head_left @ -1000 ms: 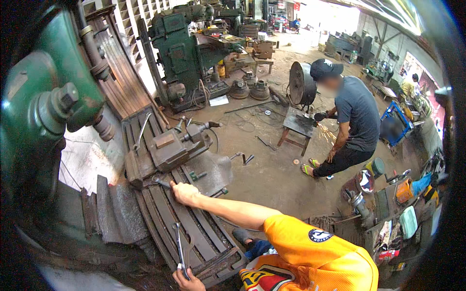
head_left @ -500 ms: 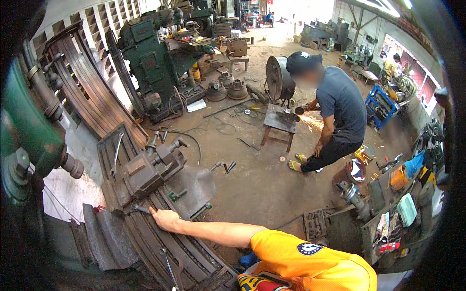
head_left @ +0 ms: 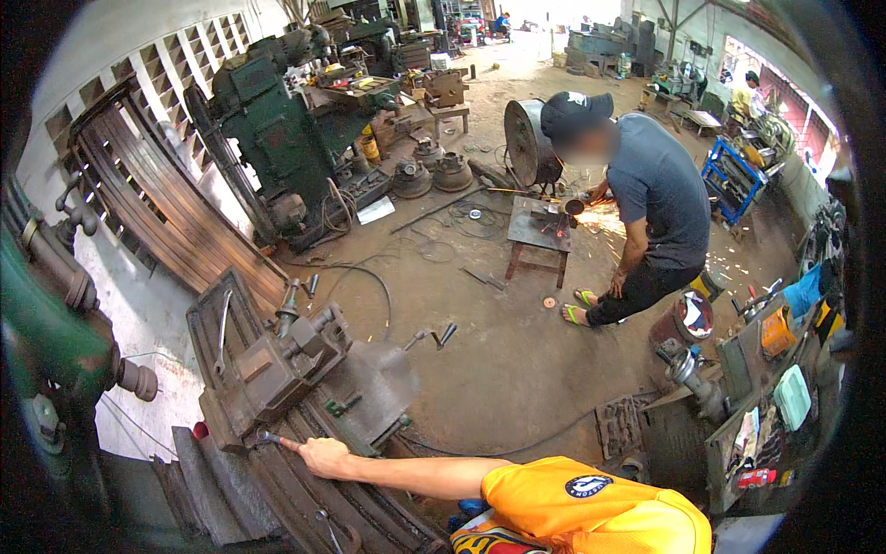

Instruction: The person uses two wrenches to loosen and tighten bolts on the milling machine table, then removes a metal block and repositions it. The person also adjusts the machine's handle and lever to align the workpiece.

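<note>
My right hand (head_left: 325, 457), at the end of a bare forearm in a yellow sleeve, reaches left across the machine table (head_left: 369, 499). Its fingers are closed round a small wrench (head_left: 268, 437), whose head sits at the base of a heavy machine vise (head_left: 268, 365). I cannot make out the fastener under the wrench head. A long wrench (head_left: 223, 331) lies on the table beyond the vise. Another wrench (head_left: 327, 528) rests nearer to me, at the lower edge. My left hand is out of sight.
Green machine parts (head_left: 55, 323) overhang on the left. A crank handle (head_left: 445, 335) sticks out past the vise. Ahead, another person (head_left: 651, 203) holds a grinder (head_left: 574, 207) throwing sparks over a low metal table (head_left: 540, 226). A cluttered workbench (head_left: 729, 434) stands at right.
The whole view has shifted slightly. My right hand has its fingers closer along the wrench, which stays at the vise base. The other person's grinder throws a wider spray of sparks.
</note>
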The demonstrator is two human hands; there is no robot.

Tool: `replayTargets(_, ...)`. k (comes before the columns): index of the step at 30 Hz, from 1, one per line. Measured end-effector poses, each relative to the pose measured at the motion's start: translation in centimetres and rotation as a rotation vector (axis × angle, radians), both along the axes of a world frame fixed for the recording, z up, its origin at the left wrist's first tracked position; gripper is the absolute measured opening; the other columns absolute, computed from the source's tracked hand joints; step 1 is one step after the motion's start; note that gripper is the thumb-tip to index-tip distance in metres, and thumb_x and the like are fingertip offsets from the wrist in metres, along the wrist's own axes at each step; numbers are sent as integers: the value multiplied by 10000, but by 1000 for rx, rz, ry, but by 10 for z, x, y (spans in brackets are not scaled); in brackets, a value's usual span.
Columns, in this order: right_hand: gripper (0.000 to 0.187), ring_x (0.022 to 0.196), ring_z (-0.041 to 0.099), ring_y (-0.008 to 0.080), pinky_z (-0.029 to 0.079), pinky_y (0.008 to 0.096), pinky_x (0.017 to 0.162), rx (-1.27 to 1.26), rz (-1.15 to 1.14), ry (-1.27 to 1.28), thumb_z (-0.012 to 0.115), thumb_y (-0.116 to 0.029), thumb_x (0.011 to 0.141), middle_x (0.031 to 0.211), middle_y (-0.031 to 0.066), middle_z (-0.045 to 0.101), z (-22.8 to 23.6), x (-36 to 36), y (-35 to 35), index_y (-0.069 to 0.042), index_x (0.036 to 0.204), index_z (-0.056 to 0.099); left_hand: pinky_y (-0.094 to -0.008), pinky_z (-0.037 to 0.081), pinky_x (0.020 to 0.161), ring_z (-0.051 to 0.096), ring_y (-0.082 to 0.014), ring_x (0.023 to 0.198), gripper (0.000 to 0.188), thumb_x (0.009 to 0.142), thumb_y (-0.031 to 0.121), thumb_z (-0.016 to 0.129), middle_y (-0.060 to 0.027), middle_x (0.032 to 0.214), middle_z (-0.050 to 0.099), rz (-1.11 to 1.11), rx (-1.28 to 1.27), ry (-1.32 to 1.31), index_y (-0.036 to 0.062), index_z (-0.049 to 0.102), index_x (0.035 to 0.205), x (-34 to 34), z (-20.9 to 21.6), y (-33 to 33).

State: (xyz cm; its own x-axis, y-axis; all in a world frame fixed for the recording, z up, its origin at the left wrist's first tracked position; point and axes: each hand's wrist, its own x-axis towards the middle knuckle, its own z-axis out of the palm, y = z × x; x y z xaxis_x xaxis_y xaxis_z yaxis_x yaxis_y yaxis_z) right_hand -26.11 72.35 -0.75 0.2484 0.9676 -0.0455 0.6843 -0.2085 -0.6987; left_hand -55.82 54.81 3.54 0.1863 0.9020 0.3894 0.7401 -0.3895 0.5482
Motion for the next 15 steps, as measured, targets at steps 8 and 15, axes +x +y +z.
replayTargets(8,722,781,699,368,575,496,657,-15,-50,23,533,-81,824,870,209,694,13,2,-11,-275,1495,349,-408,393,1051,496,-344,1213,726,868,448,699,-223,1365,478,-14,-317,63,60,425,1417,-42,-44,18)
replayTargets(15,803,755,690,386,555,512,660,38,-44,16,560,-71,748,819,226,689,21,0,-22,-261,1498,350,-420,516,795,632,-353,885,261,897,157,675,-199,983,628,-59,-39,45,-29,644,1078,-6,14,-6)
